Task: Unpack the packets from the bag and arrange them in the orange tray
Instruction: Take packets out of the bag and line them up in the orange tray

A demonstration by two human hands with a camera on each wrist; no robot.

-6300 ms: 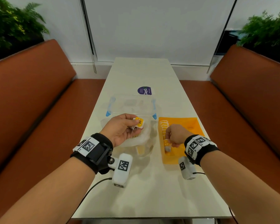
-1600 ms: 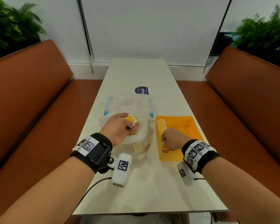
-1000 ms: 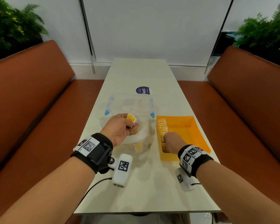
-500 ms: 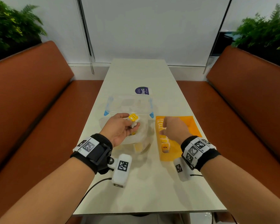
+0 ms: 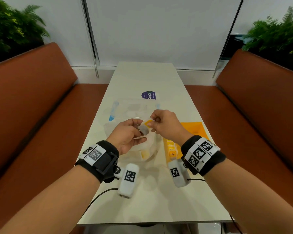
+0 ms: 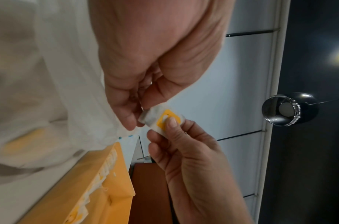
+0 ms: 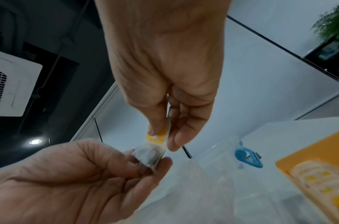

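1. Above the worktop (image 5: 142, 200), at the left, my left hand (image 5: 127, 137) has its fingers (image 6: 130, 121) curled round the lower, grey end of one packet (image 5: 145, 126), pinching it over the crumpled clear bag (image 5: 142, 149). I loosen this pinch only once the other hand has the packet firmly.

2. Between the two hands, the packet hangs in the air, clear of the bag, its yellow tag uppermost. I judge this a hand-over, so I keep it level and pull along its length, not sideways; the thin paper looks easy to tear.

3. Further right, my right hand (image 5: 166, 127) has thumb and forefinger closed on the tag end, the other fingers (image 7: 180, 136) loosely bent. I want the pinch on the packet body as well, not the tag alone.

4. At the far right, the orange tray (image 5: 198, 130) holds a row of packets (image 5: 172, 150) along its near left edge. I should set this one upright against the end of that row, touching its neighbour, label facing like the rest.

5. More yellow shows inside the bag, so I judge that the unpacking is not finished.
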